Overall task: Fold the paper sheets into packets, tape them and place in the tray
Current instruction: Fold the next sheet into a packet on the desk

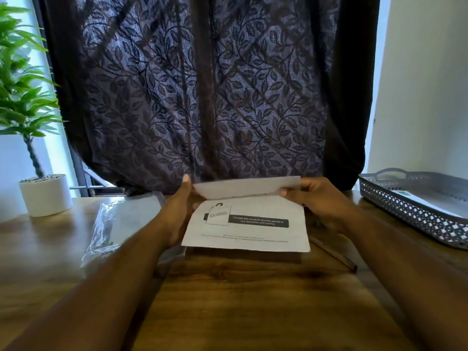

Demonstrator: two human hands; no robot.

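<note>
A white printed paper sheet (247,225) is held just above the wooden table (228,300) in the middle of the head view. Its far part is bent up and toward me as a flap, and the printed side with a dark bar faces up. My left hand (178,211) grips the sheet's left edge, thumb up by the flap's corner. My right hand (319,198) pinches the flap at its right end. The grey perforated tray (410,214) stands at the right with a white packet (425,202) lying in it.
A clear plastic sleeve with sheets (119,224) lies on the table to the left. A pen (334,254) lies right of the sheet. A potted plant in a white pot (45,193) stands at far left. A dark leaf-patterned curtain hangs behind the table.
</note>
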